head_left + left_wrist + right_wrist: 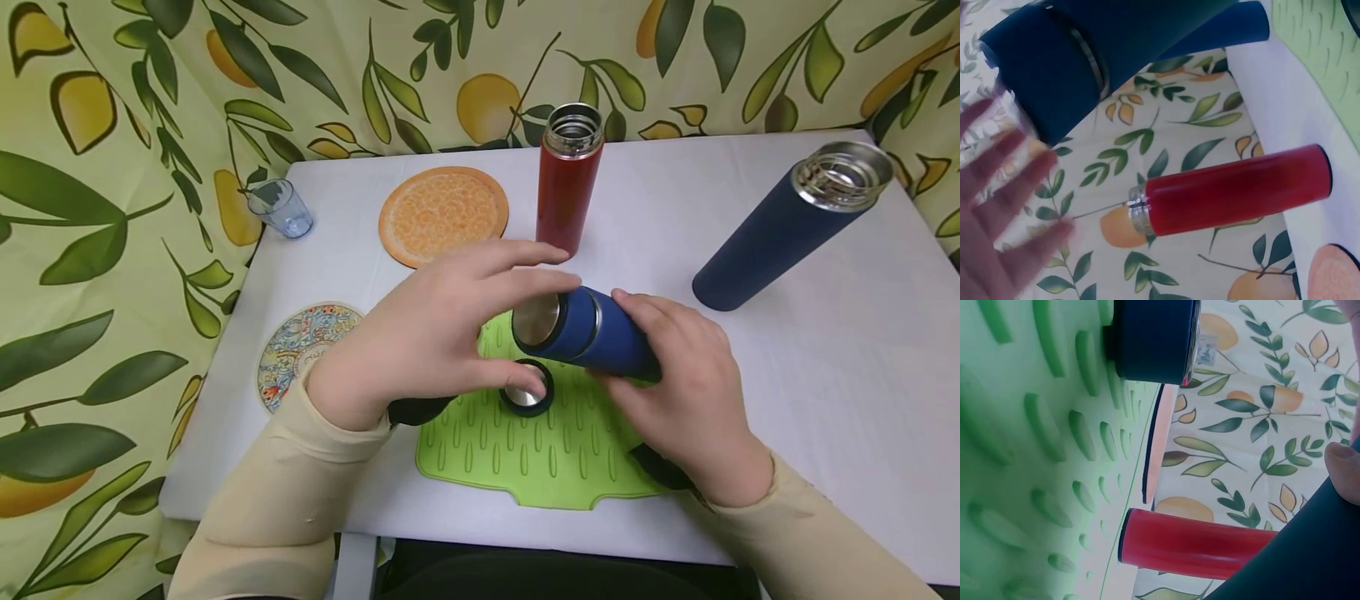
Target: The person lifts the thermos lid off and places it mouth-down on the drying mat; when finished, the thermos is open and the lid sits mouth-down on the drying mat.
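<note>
My right hand point(686, 392) grips a blue thermos flask point(622, 337) around its body. The flask is tilted over the green mat point(555, 467), its silver-topped lid point(538, 320) facing left. Around that lid my left hand point(442, 321) is held with spread fingers. In the left wrist view those fingers point(1022, 181) are spread just off the lid end of the flask point(1041, 69). A small dark-blue lid with a silver top point(527, 392) lies on the mat below my left thumb. From the right wrist, this lid point(1154, 340) rests on the ribbed mat.
A red flask point(566, 200) stands uncapped behind the mat, and a tall dark-blue flask point(772, 233) stands uncapped at right. Further left are an orange round mat point(442, 212), a patterned round mat point(300, 350) and a clear blue cup point(283, 208). Patterned cloth point(487, 83) hangs behind the table.
</note>
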`<act>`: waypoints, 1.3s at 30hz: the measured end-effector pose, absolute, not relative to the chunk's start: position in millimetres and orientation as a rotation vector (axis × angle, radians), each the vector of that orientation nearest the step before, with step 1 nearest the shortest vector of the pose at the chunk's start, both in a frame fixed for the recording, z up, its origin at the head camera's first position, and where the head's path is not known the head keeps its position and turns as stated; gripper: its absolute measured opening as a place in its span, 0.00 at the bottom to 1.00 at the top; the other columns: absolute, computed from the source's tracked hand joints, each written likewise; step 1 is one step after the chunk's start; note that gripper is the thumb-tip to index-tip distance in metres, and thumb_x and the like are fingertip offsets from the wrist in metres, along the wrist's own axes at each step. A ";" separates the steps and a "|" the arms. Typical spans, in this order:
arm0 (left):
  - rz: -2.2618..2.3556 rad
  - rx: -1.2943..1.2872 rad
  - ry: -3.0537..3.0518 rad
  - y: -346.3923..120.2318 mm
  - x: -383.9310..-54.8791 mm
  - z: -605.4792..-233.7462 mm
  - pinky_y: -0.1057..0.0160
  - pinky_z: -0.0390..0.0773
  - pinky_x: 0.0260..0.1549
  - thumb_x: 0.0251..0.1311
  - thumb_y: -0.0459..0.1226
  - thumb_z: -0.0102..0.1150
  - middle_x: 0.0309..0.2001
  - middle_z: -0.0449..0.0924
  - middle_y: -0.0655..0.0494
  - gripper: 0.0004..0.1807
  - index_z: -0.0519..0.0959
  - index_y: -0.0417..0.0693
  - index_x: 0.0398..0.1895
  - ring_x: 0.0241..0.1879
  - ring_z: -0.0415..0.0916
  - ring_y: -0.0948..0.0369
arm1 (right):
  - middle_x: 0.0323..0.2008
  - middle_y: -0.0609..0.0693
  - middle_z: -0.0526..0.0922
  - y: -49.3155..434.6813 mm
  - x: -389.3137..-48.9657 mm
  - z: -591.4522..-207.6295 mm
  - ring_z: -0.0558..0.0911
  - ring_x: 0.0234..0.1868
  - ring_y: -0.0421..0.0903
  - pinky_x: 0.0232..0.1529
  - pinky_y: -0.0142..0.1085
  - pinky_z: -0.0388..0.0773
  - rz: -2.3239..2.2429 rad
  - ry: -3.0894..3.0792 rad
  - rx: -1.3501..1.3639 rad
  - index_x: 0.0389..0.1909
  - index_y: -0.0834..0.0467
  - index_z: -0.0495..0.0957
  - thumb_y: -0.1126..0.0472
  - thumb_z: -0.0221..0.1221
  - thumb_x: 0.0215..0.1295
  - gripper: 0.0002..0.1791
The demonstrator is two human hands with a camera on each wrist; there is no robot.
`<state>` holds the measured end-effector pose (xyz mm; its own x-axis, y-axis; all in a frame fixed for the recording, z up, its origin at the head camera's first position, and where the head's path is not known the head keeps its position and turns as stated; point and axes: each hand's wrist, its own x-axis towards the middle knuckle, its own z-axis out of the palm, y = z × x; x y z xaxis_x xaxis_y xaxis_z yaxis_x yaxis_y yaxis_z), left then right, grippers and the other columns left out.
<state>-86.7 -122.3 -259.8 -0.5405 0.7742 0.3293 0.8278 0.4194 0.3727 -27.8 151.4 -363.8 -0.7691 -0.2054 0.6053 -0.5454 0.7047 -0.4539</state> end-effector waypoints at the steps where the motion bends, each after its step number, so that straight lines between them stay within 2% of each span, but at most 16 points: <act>1: -0.777 -1.505 -2.528 -123.3 -86.9 -259.1 0.51 0.78 0.71 0.56 0.50 0.87 0.75 0.78 0.49 0.41 0.82 0.51 0.73 0.72 0.79 0.53 | 0.57 0.65 0.88 151.6 -28.1 -363.9 0.85 0.58 0.66 0.58 0.61 0.74 0.873 -2.381 0.565 0.70 0.61 0.81 0.65 0.81 0.48 0.43; 4: -0.735 -1.613 -2.454 -124.3 -87.3 -258.7 0.50 0.80 0.69 0.61 0.36 0.83 0.77 0.77 0.47 0.34 0.84 0.55 0.72 0.73 0.79 0.51 | 0.57 0.64 0.88 151.5 -28.2 -364.4 0.85 0.57 0.66 0.57 0.62 0.74 0.887 -2.367 0.556 0.70 0.60 0.81 0.66 0.83 0.45 0.45; 7: -0.703 -1.626 -2.421 -124.0 -87.9 -259.8 0.52 0.83 0.64 0.63 0.30 0.79 0.75 0.79 0.46 0.32 0.85 0.56 0.70 0.68 0.83 0.52 | 0.56 0.64 0.89 150.5 -27.7 -364.2 0.85 0.57 0.66 0.57 0.63 0.74 0.906 -2.348 0.550 0.70 0.59 0.82 0.67 0.83 0.42 0.46; 10: -0.707 -1.606 -2.442 -124.4 -88.8 -260.5 0.54 0.84 0.62 0.62 0.33 0.80 0.71 0.82 0.47 0.31 0.85 0.55 0.70 0.64 0.85 0.52 | 0.57 0.64 0.88 150.7 -26.6 -363.1 0.85 0.57 0.65 0.57 0.62 0.74 0.894 -2.357 0.561 0.70 0.58 0.81 0.67 0.83 0.44 0.46; 15: -0.746 -1.486 -2.528 -123.7 -87.6 -261.2 0.58 0.85 0.58 0.59 0.45 0.85 0.64 0.86 0.50 0.34 0.85 0.52 0.70 0.57 0.85 0.57 | 0.57 0.65 0.87 151.3 -25.0 -361.7 0.84 0.58 0.65 0.59 0.61 0.74 0.851 -2.385 0.579 0.71 0.59 0.80 0.66 0.83 0.47 0.45; 18: -0.793 -1.401 -2.567 -122.1 -86.0 -262.5 0.60 0.85 0.52 0.59 0.50 0.84 0.59 0.87 0.52 0.35 0.85 0.51 0.70 0.52 0.85 0.60 | 0.57 0.65 0.87 151.6 -24.7 -361.6 0.84 0.58 0.65 0.58 0.61 0.74 0.841 -2.383 0.581 0.71 0.59 0.81 0.66 0.83 0.46 0.45; 22: -0.932 -1.288 -2.587 -122.9 -84.4 -264.9 0.63 0.83 0.40 0.59 0.49 0.84 0.58 0.87 0.53 0.36 0.86 0.52 0.70 0.47 0.82 0.61 | 0.57 0.64 0.89 152.6 -25.0 -361.7 0.86 0.56 0.65 0.56 0.62 0.75 0.870 -2.360 0.559 0.70 0.58 0.82 0.68 0.85 0.40 0.48; 25: -1.014 -1.224 -2.550 -125.7 -83.9 -265.3 0.61 0.84 0.40 0.58 0.47 0.84 0.60 0.87 0.52 0.35 0.86 0.51 0.70 0.51 0.83 0.60 | 0.56 0.63 0.89 156.4 -25.5 -361.6 0.86 0.55 0.66 0.55 0.63 0.75 0.890 -2.354 0.522 0.69 0.59 0.83 0.70 0.86 0.36 0.49; 28: -1.034 -1.221 -2.503 -126.9 -83.7 -265.6 0.60 0.83 0.45 0.57 0.45 0.85 0.60 0.87 0.51 0.35 0.86 0.49 0.69 0.56 0.82 0.60 | 0.57 0.64 0.89 163.2 -25.5 -361.1 0.85 0.55 0.67 0.56 0.63 0.75 0.898 -2.367 0.470 0.69 0.61 0.82 0.70 0.86 0.35 0.50; 30: -1.025 -1.248 -2.484 -125.6 -83.4 -267.6 0.62 0.82 0.42 0.58 0.45 0.85 0.59 0.86 0.51 0.35 0.86 0.48 0.69 0.53 0.81 0.60 | 0.59 0.66 0.88 168.7 -24.4 -360.3 0.84 0.57 0.69 0.58 0.63 0.74 0.906 -2.383 0.425 0.70 0.62 0.81 0.70 0.86 0.35 0.51; 32: -1.004 -1.281 -2.472 -122.3 -81.8 -269.4 0.62 0.83 0.46 0.58 0.45 0.84 0.59 0.86 0.51 0.35 0.86 0.48 0.69 0.54 0.82 0.60 | 0.61 0.67 0.87 175.0 -22.7 -359.2 0.83 0.59 0.70 0.59 0.62 0.74 0.924 -2.398 0.358 0.72 0.61 0.80 0.70 0.86 0.36 0.53; 34: -0.951 -1.315 -2.469 -117.5 -79.1 -272.9 0.64 0.83 0.46 0.60 0.47 0.83 0.60 0.85 0.51 0.34 0.85 0.49 0.70 0.53 0.83 0.60 | 0.63 0.68 0.85 182.4 -20.1 -358.2 0.82 0.62 0.71 0.62 0.59 0.73 0.952 -2.409 0.271 0.75 0.59 0.78 0.70 0.85 0.36 0.55; 36: -0.874 -1.360 -2.470 -110.4 -75.6 -277.2 0.63 0.84 0.51 0.61 0.48 0.81 0.60 0.85 0.51 0.34 0.85 0.50 0.70 0.54 0.84 0.60 | 0.65 0.70 0.83 190.7 -17.9 -358.1 0.81 0.63 0.71 0.67 0.48 0.73 0.986 -2.400 0.181 0.77 0.58 0.76 0.70 0.85 0.36 0.58; 38: -0.779 -1.427 -2.480 -101.1 -71.6 -283.4 0.63 0.84 0.53 0.62 0.50 0.80 0.61 0.85 0.52 0.33 0.85 0.52 0.70 0.54 0.85 0.60 | 0.68 0.68 0.82 199.6 -15.9 -358.7 0.83 0.64 0.57 0.67 0.34 0.70 1.023 -2.384 0.082 0.79 0.57 0.74 0.72 0.85 0.37 0.59; 39: -0.729 -1.466 -2.492 -95.9 -69.5 -287.1 0.63 0.85 0.53 0.63 0.51 0.79 0.61 0.85 0.52 0.33 0.85 0.53 0.70 0.53 0.85 0.60 | 0.69 0.64 0.83 203.9 -14.7 -359.2 0.82 0.63 0.49 0.66 0.28 0.68 1.040 -2.373 0.025 0.79 0.57 0.74 0.73 0.84 0.37 0.59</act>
